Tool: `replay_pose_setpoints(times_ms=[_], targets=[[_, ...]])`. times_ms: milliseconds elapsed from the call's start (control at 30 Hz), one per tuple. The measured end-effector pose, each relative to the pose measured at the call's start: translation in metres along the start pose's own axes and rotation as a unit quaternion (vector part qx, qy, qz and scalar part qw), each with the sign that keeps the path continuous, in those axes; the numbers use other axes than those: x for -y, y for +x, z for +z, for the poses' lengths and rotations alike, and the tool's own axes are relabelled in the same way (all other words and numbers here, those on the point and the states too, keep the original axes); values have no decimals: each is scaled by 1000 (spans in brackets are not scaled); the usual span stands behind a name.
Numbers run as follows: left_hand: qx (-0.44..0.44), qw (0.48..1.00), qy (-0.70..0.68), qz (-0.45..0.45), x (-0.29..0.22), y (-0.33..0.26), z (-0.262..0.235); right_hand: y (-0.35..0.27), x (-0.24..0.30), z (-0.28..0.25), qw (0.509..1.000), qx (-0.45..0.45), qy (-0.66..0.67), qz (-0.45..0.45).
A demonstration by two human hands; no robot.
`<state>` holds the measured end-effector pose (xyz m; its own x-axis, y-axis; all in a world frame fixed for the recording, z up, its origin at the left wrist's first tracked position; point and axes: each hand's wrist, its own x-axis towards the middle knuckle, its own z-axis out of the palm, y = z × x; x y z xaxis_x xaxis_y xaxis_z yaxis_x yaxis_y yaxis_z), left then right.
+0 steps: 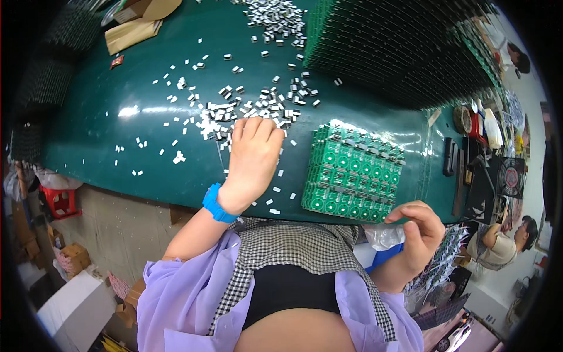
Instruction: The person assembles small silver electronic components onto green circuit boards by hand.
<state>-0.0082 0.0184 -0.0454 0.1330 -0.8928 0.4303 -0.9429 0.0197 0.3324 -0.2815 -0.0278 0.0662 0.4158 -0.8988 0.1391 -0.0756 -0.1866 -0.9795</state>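
My left hand (255, 154), with a blue band on its wrist, reaches over a pile of small white and black parts (220, 115) on the green table. Its fingers are bent close together, and their tips are hidden against the pile. Anything pinched there is too small to make out. Right of it lies a stack of green circuit boards (352, 170), with rows of round printed patterns and dark components along the top. My right hand (417, 232) is at the near right corner of that stack. Its index finger reaches toward the corner and the thumb stands apart, with nothing visible between them.
A tall block of stacked circuit boards (404, 53) stands at the far right, another dark stack (44, 76) at the far left. More black and white parts (275, 20) are heaped at the back, near a brown paper bag (134, 36). Two people are beyond the table's right end.
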Motion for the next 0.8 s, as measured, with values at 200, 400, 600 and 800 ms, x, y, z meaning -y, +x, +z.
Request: replay_pose_setpoints(times_ms=[200,400,600,800], targets=[[9,999,-5,50,-1,3,1,2,-1,16,998,55,4,8],[6,1000,18,23,1,1,-4,3,-1,21,996,86,-15,15],[-30,999,-16,19,7,-2,-7,3,-2,26,993,112,-28,11],[116,734,-629,-228,-19,4,-51,6,6,55,995,90,-36,3]])
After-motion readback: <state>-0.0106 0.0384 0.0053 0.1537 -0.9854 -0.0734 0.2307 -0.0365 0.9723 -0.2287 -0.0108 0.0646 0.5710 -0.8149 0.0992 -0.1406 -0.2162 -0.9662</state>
